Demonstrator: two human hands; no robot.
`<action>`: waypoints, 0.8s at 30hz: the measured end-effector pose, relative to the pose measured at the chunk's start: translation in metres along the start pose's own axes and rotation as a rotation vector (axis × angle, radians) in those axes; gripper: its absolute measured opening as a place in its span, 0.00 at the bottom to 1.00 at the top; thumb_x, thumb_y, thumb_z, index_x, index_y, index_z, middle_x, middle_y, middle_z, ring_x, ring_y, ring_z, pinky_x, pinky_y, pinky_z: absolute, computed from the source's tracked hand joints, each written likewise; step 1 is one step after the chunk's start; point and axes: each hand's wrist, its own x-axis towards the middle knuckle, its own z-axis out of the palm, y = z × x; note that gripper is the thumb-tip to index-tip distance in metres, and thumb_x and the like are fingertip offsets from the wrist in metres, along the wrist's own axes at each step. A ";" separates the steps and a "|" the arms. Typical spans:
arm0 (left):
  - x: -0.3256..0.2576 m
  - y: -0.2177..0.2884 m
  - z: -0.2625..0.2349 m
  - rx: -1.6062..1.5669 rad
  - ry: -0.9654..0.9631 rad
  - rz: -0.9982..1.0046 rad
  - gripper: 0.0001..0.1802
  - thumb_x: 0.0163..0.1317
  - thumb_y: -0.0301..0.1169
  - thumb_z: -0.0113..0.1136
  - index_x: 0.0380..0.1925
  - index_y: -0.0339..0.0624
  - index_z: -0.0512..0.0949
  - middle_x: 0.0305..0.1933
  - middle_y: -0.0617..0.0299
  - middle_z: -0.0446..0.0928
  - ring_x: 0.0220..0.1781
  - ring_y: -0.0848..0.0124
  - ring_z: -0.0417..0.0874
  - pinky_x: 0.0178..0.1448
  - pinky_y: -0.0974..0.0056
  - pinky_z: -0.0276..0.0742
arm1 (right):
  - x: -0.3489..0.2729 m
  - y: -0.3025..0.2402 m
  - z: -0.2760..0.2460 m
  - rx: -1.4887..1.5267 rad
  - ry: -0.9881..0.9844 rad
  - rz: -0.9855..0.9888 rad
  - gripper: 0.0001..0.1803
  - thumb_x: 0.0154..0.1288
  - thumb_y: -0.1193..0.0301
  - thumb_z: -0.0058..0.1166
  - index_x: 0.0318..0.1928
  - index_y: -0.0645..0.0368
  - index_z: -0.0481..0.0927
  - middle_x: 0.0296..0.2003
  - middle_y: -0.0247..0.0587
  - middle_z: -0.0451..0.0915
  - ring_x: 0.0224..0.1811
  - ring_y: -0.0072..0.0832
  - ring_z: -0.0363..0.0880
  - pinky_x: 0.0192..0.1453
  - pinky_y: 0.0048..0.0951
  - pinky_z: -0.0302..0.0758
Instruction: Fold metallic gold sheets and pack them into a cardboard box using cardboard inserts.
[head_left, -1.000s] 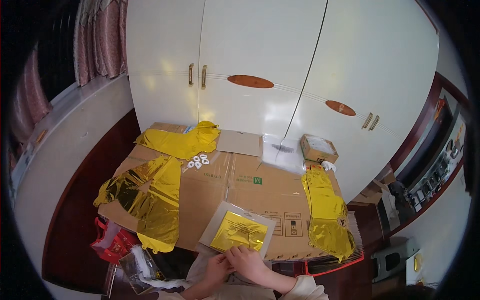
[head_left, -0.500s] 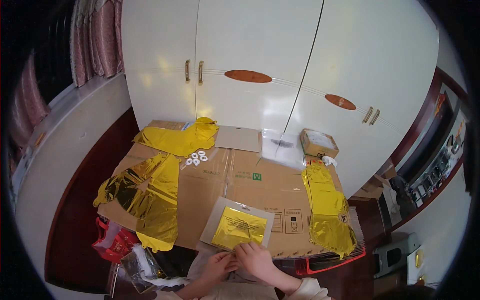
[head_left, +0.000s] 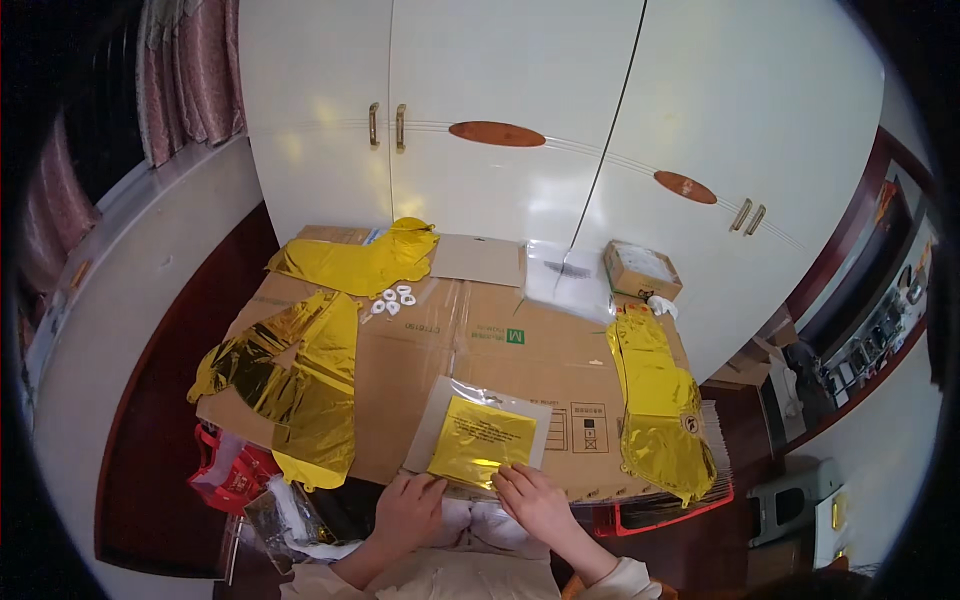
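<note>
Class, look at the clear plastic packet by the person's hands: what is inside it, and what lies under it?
Inside the clear plastic packet lies a folded gold foil sheet. Under it is the flattened brown cardboard; the part beneath is covered.

On the cardboard lie 3 loose gold foil balloons (head_left: 300,385), 1 bagged foil packet (head_left: 482,437), 1 small box (head_left: 642,270) and perhaps 4 white rings (head_left: 393,299).

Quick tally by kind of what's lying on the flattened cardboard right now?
Loose gold foil pieces: 3
Clear packet with gold foil inside, both hands on its near edge: 1
Small white rings: about 5
Small cardboard box: 1
Clear plastic sheet: 1
Total: about 11
</note>
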 end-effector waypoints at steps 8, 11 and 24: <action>0.010 -0.002 0.000 0.121 -0.022 0.068 0.17 0.50 0.34 0.65 0.42 0.46 0.81 0.34 0.63 0.71 0.38 0.65 0.74 0.38 0.59 0.72 | 0.004 0.004 -0.006 -0.070 -0.027 -0.036 0.18 0.56 0.68 0.60 0.49 0.55 0.79 0.47 0.34 0.81 0.52 0.31 0.80 0.51 0.32 0.79; 0.015 -0.003 0.000 0.098 -0.064 0.071 0.19 0.52 0.36 0.65 0.46 0.44 0.79 0.35 0.60 0.73 0.39 0.62 0.75 0.40 0.57 0.72 | 0.015 -0.001 -0.008 -0.070 0.046 -0.001 0.15 0.56 0.69 0.57 0.45 0.56 0.80 0.44 0.35 0.82 0.48 0.30 0.82 0.48 0.31 0.79; 0.057 -0.030 -0.005 0.157 -0.097 0.158 0.20 0.53 0.40 0.64 0.44 0.43 0.80 0.30 0.62 0.75 0.37 0.65 0.78 0.39 0.59 0.74 | 0.052 0.020 0.004 -0.116 0.019 0.000 0.15 0.56 0.62 0.62 0.43 0.53 0.80 0.44 0.32 0.82 0.44 0.29 0.82 0.39 0.30 0.81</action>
